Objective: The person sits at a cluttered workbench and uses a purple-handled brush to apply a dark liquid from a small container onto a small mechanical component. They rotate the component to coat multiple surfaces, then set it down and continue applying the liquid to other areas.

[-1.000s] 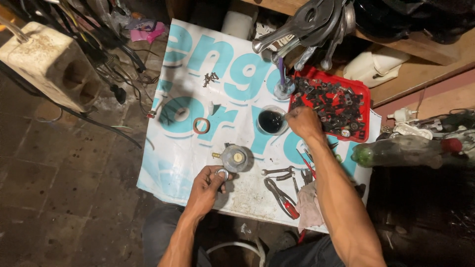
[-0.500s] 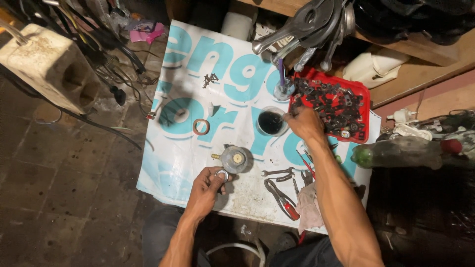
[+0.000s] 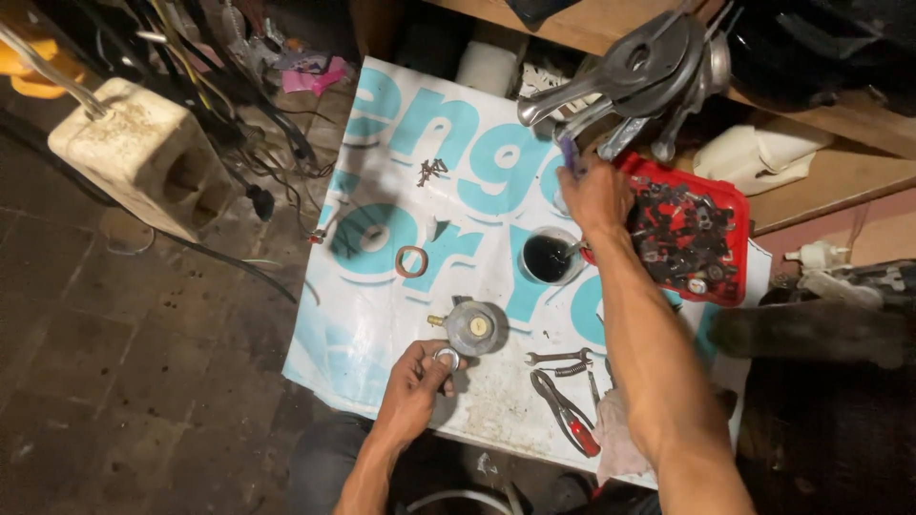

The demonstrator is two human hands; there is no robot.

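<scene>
We are partway through work on a small round metal gas regulator (image 3: 474,327), which lies grey and dull on the white and teal printed banner (image 3: 382,286) spread over the floor, its brass nipple pointing left. Our left hand (image 3: 417,379) sits just near of it, fingers curled around a small shiny metal ring (image 3: 447,358); that piece is off the body and not yet fitted. Our right hand (image 3: 596,195) reaches far right to the edge of the red plastic tray (image 3: 730,286) of dark, oily small parts, fingers closed on a slim purple-handled tool (image 3: 570,155). A cup of black liquid (image 3: 549,257) stands beside the tray. Nearer lie a spanner (image 3: 558,357), red-handled pliers (image 3: 566,412) and a grimy rag (image 3: 615,439). A rubbery brown ring (image 3: 411,260) rests loose to the left.
</scene>
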